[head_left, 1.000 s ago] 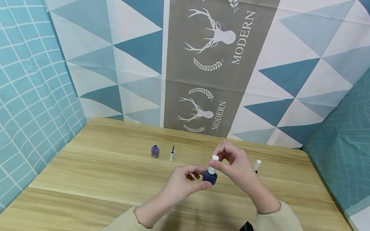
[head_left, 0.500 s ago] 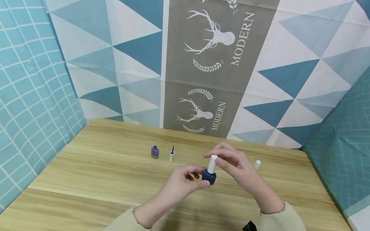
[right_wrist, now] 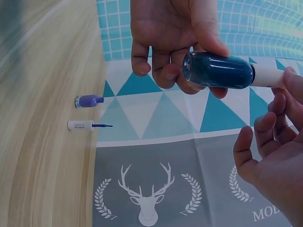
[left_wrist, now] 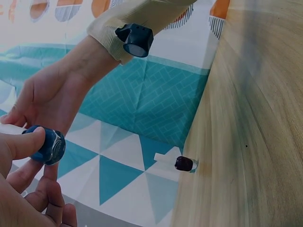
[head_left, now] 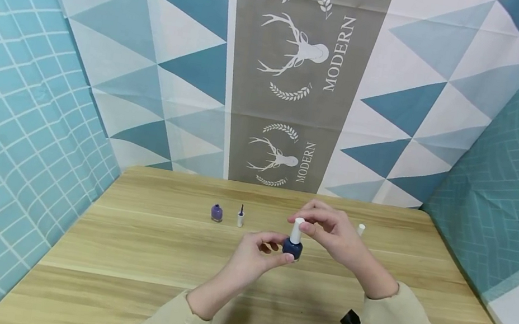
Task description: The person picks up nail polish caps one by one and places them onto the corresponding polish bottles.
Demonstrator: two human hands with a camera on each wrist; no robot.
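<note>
Over the middle of the table, a dark blue nail polish bottle [head_left: 292, 249] is held upright, its tall white cap [head_left: 296, 231] on the neck. My left hand [head_left: 257, 255] pinches the glass body between thumb and fingers. At the cap's upper end, my right hand [head_left: 334, 236] has its thumb on one side and fingers on the other, clearest in the right wrist view. Further back on the left stand an uncapped purple nail polish bottle [head_left: 217, 213] and, beside it, a white cap [head_left: 240, 219] with its brush pointing up.
A dark red nail polish bottle [left_wrist: 184, 163] with a white cap stands at the back right, mostly hidden behind my right hand in the head view. The wooden table [head_left: 132, 255] ends at a patterned cloth backdrop [head_left: 288, 76], with teal cloth on both sides.
My right hand's fingers have loosened and shifted on the cap, showing more of it, and the wrist moved slightly right. The left hand keeps the blue bottle almost still.
</note>
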